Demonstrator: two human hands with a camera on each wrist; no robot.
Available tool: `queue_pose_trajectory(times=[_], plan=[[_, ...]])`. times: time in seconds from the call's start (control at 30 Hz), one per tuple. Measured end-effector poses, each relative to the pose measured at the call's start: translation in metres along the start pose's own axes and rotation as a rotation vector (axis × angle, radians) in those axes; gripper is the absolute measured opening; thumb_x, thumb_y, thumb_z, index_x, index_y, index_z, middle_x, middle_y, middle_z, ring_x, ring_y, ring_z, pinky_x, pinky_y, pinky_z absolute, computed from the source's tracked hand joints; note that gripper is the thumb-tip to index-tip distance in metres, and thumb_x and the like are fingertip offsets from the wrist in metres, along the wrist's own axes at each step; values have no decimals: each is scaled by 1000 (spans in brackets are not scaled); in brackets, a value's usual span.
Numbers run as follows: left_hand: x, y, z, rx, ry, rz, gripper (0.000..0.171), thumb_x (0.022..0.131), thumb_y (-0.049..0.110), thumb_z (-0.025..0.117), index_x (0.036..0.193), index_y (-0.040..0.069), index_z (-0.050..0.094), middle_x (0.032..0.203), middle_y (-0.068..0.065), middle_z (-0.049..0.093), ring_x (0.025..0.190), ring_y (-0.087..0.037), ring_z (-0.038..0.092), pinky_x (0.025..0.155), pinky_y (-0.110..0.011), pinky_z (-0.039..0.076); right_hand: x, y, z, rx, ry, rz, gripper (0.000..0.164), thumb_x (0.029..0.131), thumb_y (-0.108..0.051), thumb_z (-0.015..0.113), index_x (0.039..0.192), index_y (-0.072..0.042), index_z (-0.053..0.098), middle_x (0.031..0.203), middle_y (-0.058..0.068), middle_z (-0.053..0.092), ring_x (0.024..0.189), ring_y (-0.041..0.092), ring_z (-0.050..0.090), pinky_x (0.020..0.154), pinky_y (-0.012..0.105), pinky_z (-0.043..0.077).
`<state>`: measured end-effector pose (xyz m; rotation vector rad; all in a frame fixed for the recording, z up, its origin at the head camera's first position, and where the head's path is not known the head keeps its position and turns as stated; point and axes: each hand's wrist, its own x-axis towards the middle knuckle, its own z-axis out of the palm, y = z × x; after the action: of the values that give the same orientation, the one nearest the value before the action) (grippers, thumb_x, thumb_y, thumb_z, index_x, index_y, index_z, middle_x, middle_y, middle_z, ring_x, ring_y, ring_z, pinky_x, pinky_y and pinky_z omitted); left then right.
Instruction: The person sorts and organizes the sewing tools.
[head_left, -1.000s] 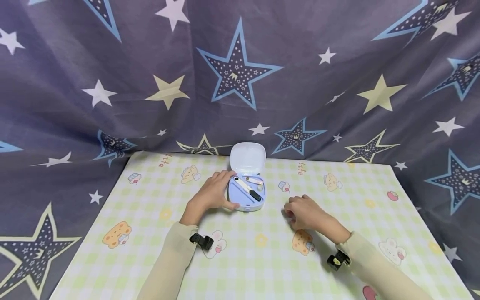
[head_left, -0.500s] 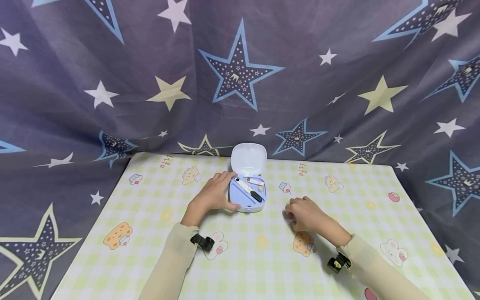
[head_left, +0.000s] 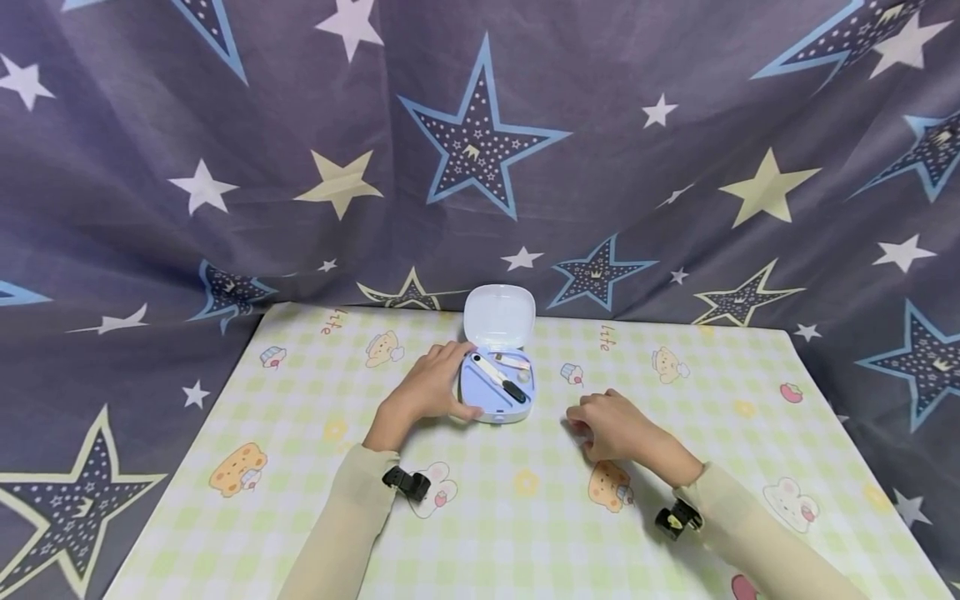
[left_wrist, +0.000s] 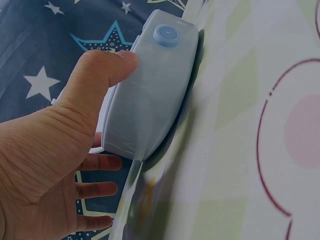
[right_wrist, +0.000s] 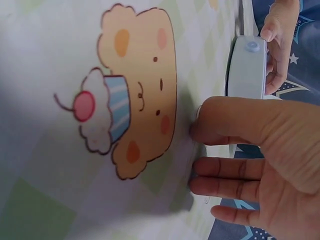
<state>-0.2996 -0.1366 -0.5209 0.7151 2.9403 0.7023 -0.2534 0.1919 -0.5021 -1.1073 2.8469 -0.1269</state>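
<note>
A small pale-blue plastic case (head_left: 480,398) stands on the table with its whitish lid (head_left: 499,317) raised at the back. In its blue tray lie a slim white tool with a black end (head_left: 498,379), a small pale pink-and-white piece (head_left: 513,361) and a little round piece (head_left: 523,376). My left hand (head_left: 429,385) holds the case by its left side, thumb at the front corner near the round blue button (left_wrist: 166,35). My right hand (head_left: 613,427) rests on the table to the right of the case, fingers loosely bent, with nothing seen in it.
A checked cloth with cartoon prints covers the table (head_left: 300,542). Behind and beside it hangs a dark star-patterned curtain (head_left: 600,100). Black bands with small cameras sit on the left wrist (head_left: 406,482) and the right wrist (head_left: 679,518).
</note>
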Motion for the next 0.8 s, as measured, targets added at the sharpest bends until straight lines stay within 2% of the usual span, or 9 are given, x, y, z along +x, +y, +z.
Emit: queue_pose_trajectory(times=[0.43, 0.8], plan=[[1, 3, -1, 10, -3, 1, 114, 62, 56, 92, 154, 15, 38, 144, -11, 53, 131, -34, 49, 113, -52, 43, 1, -4, -1, 10, 9, 36, 23, 69, -4, 76, 72, -16, 56, 66, -7, 41, 63, 12, 35, 69, 32, 26], [-1, 1, 0, 9, -1, -6, 113, 63, 57, 91, 154, 16, 38, 143, -10, 53, 129, -33, 49, 111, -52, 44, 0, -5, 0, 12, 21, 49, 24, 67, -1, 75, 70, -15, 56, 66, -6, 42, 63, 12, 35, 68, 32, 27]])
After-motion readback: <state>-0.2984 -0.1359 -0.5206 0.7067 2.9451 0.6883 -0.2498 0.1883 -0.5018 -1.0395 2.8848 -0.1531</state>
